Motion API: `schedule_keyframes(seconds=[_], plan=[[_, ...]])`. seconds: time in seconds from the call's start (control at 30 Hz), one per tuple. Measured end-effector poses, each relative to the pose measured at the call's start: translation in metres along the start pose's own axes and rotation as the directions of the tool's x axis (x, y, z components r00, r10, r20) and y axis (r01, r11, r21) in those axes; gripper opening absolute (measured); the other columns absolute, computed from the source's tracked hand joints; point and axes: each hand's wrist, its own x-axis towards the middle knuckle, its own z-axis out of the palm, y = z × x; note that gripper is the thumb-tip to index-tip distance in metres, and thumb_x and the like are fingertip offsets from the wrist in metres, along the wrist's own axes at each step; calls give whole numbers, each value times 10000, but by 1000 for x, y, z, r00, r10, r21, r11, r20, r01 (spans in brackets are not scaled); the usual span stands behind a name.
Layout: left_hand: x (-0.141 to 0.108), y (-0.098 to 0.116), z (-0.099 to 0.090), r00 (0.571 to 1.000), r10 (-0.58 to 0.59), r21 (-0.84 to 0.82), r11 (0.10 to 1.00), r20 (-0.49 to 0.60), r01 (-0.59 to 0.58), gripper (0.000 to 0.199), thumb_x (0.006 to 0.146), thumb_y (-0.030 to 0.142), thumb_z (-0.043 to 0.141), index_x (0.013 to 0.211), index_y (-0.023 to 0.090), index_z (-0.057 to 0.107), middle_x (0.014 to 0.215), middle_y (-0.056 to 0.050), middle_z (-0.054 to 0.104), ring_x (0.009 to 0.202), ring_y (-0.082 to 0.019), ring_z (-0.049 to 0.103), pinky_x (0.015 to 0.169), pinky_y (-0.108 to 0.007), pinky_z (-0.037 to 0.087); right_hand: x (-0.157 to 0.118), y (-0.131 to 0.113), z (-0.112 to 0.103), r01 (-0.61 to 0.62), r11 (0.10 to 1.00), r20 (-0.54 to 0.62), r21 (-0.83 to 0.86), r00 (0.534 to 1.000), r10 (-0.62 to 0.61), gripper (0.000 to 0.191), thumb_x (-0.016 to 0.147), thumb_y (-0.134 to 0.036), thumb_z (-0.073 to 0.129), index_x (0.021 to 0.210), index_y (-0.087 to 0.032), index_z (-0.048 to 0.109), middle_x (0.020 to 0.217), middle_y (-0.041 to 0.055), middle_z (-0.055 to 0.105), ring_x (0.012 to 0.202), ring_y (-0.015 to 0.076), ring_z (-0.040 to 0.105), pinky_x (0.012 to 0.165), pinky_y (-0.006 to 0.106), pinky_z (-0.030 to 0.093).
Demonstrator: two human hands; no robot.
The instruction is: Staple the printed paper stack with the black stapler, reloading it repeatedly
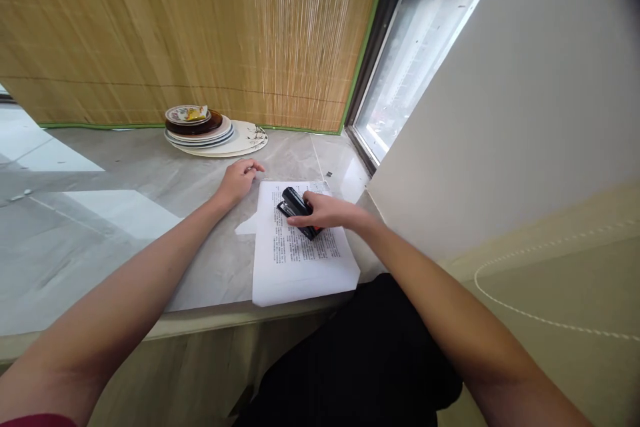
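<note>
In the head view, the only one, a person is looking down at a pale marbled ledge (210, 280). Sheets of printed paper (295, 280) are lying near its front edge, and a black stapler (295, 200) is slanting over the text; whether it is touching the page cannot be told.

The right hand (325, 210) is closing around the stapler from the right, thumb on the near side and fingers on the far side. The stapler's two arms are standing apart at their far left end. The left hand (239, 180) is resting just beyond the paper's far left corner, fingers loosely bent; its palm is hidden, so whether it is holding anything cannot be told.

The step in hand seems to be handling the stapler above the page. Moving it from here would call for a steady right-hand hold and care not to drag the sheets.

Farther back, stacked plates (200, 140) are standing before a bamboo blind (200, 27).
</note>
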Motion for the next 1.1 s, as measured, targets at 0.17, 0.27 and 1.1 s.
schedule_keyframes(seconds=[0.17, 0.27, 1.1], plan=[[7, 0, -2, 960, -199, -406, 908, -198, 105, 137, 736, 125, 557, 729, 184, 680, 778, -21, 668, 586, -111, 560, 559, -221, 389, 23, 44, -12, -142, 988, -555, 64, 818, 154, 276, 1099, -377, 453, 1123, -186, 649, 1170, 156, 759, 1065, 264, 739, 919, 394, 579], [9, 1, -5, 945, -303, -602, 780, -124, 171, 60, 659, 125, 577, 658, 181, 598, 609, 26, 506, 480, -76, 426, 467, -192, 277, 42, 51, 7, -135, 983, -690, -123, 724, 13, 353, 1073, -271, 437, 1300, -106, 652, 1478, 235, 650, 1389, 299, 624, 1185, 429, 471], [9, 0, -81, 989, -133, -967, 253, -69, -34, 455, 972, 167, 427, 591, 201, 180, 516, 40, 99, 444, -110, 77, 430, -264, 204, 139, -92, 112, 72, 944, -407, -321, 890, -206, 709, 1105, -340, 266, 1705, 39, 291, 1842, 243, 136, 1739, 362, 119, 1388, 607, 143]])
